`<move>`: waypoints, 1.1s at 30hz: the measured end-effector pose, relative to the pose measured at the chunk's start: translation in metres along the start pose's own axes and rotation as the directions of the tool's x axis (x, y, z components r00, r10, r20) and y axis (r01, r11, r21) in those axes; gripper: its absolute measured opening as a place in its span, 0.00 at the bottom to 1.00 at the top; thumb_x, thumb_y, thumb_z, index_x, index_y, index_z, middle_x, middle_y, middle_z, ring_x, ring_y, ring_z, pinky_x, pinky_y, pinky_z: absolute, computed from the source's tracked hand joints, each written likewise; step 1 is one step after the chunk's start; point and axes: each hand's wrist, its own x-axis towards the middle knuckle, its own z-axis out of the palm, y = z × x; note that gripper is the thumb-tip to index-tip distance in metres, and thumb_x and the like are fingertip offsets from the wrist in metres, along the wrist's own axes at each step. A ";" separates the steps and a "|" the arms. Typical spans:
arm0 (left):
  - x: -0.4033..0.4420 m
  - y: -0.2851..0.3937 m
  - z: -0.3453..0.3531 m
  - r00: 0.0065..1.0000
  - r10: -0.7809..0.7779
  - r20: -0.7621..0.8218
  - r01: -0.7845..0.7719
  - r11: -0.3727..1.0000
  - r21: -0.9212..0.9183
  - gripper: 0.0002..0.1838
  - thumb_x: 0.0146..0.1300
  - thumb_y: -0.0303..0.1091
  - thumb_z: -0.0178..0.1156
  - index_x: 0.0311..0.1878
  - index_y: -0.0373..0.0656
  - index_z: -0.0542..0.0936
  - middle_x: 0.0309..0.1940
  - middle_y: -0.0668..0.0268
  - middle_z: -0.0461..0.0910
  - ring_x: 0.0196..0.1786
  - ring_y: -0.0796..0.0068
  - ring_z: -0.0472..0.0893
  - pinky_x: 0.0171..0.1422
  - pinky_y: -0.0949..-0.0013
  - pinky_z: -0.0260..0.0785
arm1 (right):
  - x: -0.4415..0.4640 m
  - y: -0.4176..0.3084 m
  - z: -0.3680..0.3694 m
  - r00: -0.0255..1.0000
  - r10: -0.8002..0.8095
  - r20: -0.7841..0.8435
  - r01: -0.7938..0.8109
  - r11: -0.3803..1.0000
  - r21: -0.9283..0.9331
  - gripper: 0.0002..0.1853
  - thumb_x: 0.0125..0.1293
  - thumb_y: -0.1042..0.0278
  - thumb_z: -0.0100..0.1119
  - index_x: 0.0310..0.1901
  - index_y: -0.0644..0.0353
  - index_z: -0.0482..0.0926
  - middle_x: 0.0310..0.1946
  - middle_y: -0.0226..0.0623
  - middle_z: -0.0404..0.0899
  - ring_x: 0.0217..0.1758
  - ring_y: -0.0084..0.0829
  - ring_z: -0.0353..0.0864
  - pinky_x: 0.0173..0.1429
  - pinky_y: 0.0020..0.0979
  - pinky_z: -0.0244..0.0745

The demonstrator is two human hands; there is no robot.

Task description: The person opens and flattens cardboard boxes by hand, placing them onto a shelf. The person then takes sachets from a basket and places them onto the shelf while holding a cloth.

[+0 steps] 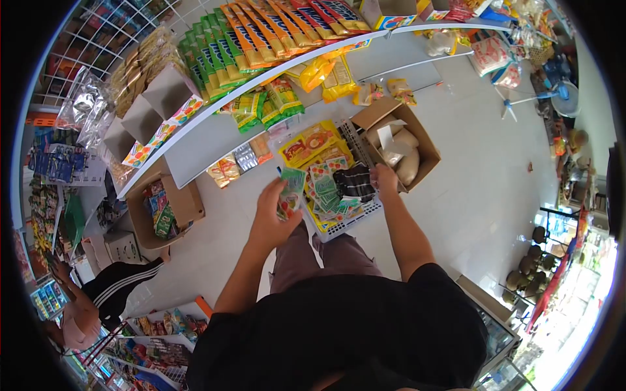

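Observation:
My left hand [270, 210] is closed around a few small green-and-white packets [291, 186], held over the left side of a grey plastic basket [349, 225]. My right hand [385, 178] grips the basket's right rim, beside a black item with pale stripes [354, 182] that lies inside. Also in the basket are green-and-white sachets [323, 184] near the middle and a large yellow packet [309, 144] at the far end. The tips of my right fingers are partly hidden.
Ahead curves a shelf [274, 68] lined with green, orange and red packs. A cardboard box [427, 156] of filled bags stands right of the basket; another box [189, 203] of packets sits left. A person in striped black trousers [124, 287] is at lower left.

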 end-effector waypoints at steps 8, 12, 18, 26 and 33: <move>-0.023 -0.012 0.010 0.960 -0.148 0.238 0.167 0.984 -0.062 0.37 0.52 0.34 0.71 0.65 0.36 0.68 0.67 0.47 0.64 0.69 0.51 0.67 0.71 0.59 0.63 | -0.017 0.100 0.039 0.885 -0.437 0.159 0.083 -0.188 -0.979 0.31 0.54 0.47 0.67 0.56 0.58 0.78 0.45 0.44 0.84 0.53 0.42 0.82 0.59 0.40 0.77; -0.019 -0.030 -0.015 0.961 -0.145 0.237 0.154 0.988 -0.021 0.37 0.53 0.32 0.71 0.66 0.37 0.68 0.68 0.47 0.63 0.70 0.52 0.66 0.71 0.60 0.63 | 0.024 0.085 0.039 0.969 -0.174 0.178 0.183 0.012 -0.983 0.22 0.60 0.60 0.59 0.55 0.60 0.78 0.51 0.51 0.81 0.52 0.50 0.82 0.58 0.48 0.77; 0.012 -0.048 -0.044 0.951 -0.140 0.276 0.154 0.988 -0.029 0.35 0.55 0.31 0.70 0.66 0.37 0.67 0.68 0.49 0.63 0.68 0.54 0.68 0.70 0.61 0.64 | 0.021 0.057 0.016 0.919 -0.255 0.300 0.358 0.223 -0.907 0.33 0.54 0.49 0.68 0.57 0.62 0.76 0.46 0.53 0.83 0.53 0.49 0.82 0.58 0.44 0.75; 0.037 -0.060 -0.026 0.933 -0.067 0.353 0.077 0.997 -0.013 0.37 0.55 0.37 0.69 0.66 0.37 0.67 0.69 0.46 0.62 0.68 0.53 0.68 0.68 0.62 0.66 | -0.042 0.112 0.035 0.947 -0.245 0.209 0.228 0.050 -0.972 0.34 0.55 0.56 0.72 0.59 0.60 0.68 0.58 0.54 0.71 0.54 0.53 0.79 0.56 0.46 0.77; 0.043 -0.081 -0.029 0.960 -0.005 0.281 0.018 0.999 -0.047 0.36 0.53 0.32 0.71 0.65 0.37 0.68 0.62 0.54 0.69 0.57 0.64 0.75 0.58 0.66 0.71 | -0.029 0.103 0.010 0.867 -0.370 0.333 0.437 0.244 -0.866 0.22 0.51 0.64 0.74 0.46 0.61 0.78 0.42 0.52 0.81 0.44 0.52 0.82 0.50 0.43 0.77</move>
